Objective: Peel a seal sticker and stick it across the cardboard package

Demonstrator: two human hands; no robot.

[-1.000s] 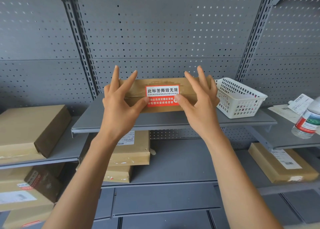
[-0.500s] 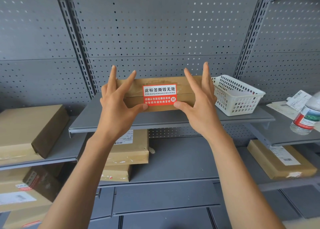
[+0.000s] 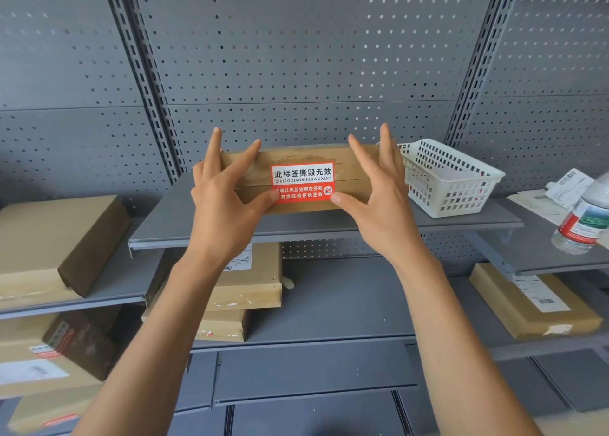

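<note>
Left shelf: a brown cardboard box (image 3: 59, 244) is lying tilted on the grey shelf at 9 o'clock, with more taped boxes (image 3: 43, 363) sitting below it.
Left hand (image 3: 224, 205): it is resting against the left end of the cardboard package, fingers spread and pointing up toward 12 o'clock, the thumb (image 3: 267, 200) pressing on the lower left corner of the sticker. The grip is loose and spread, not wrapped around anything.
Cardboard package (image 3: 296, 157): it is sitting on the middle shelf (image 3: 296, 228) just above centre, long side facing the camera, with a seam running across its front.
Seal sticker (image 3: 302, 182): it is lying flat on the front of the package, straddling the seam, white with black characters on top and red with white characters below.
Under the middle shelf: two stacked boxes (image 3: 250, 280) are lying at about 7 o'clock from the package, partly hidden by the left forearm.
Right hand (image 3: 379, 201): it is touching the right end of the package, fingers fanned upward, thumb tip (image 3: 337, 199) pushing on the sticker's lower right corner. Its grip is likewise spread wide, holding nothing.
White basket (image 3: 448, 178): it is sitting on the same shelf, just beside the package at 3 o'clock.
Far right: a plastic bottle (image 3: 583, 224) with a red and green label is standing beside some paper slips (image 3: 557, 188), and a flat labelled box (image 3: 534, 300) is lying on the shelf below, at 4 o'clock.
</note>
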